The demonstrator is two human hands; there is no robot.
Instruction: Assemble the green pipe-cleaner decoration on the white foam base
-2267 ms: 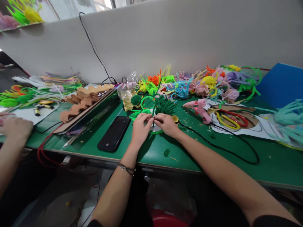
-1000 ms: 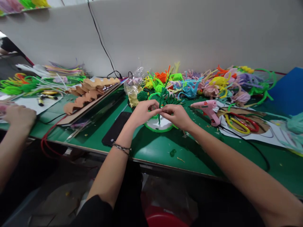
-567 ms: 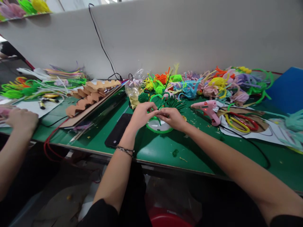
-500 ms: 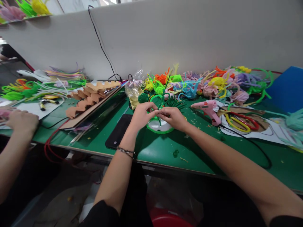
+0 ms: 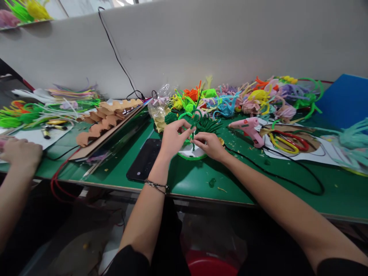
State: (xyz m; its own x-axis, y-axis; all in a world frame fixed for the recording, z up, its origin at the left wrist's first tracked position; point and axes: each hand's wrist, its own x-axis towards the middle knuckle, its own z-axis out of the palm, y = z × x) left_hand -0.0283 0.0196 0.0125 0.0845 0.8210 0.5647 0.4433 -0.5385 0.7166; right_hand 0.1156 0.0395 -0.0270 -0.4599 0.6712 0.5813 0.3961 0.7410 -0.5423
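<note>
Green worktable [image 5: 189, 184], left hand [image 5: 171, 138] and right hand [image 5: 209, 145] each pinching dark green pipe-cleaner stem [image 5: 193, 132], no legible writing

- The left hand [image 5: 171, 138] and right hand [image 5: 209, 145] cover part of the green-rimmed disc [image 5: 192, 154].
- A co-worker's hand [image 5: 20, 152] is cut by the left edge.
- The teal pipe-cleaner bundle [image 5: 352, 140] runs off right.

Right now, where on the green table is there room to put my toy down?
The barest patch of green table is along the near edge, between the black phone and the black cord, with only small scraps. The back is crowded: the pipe-cleaner pile, pink glue gun and scissors on the right, foam shapes on the left.
</note>
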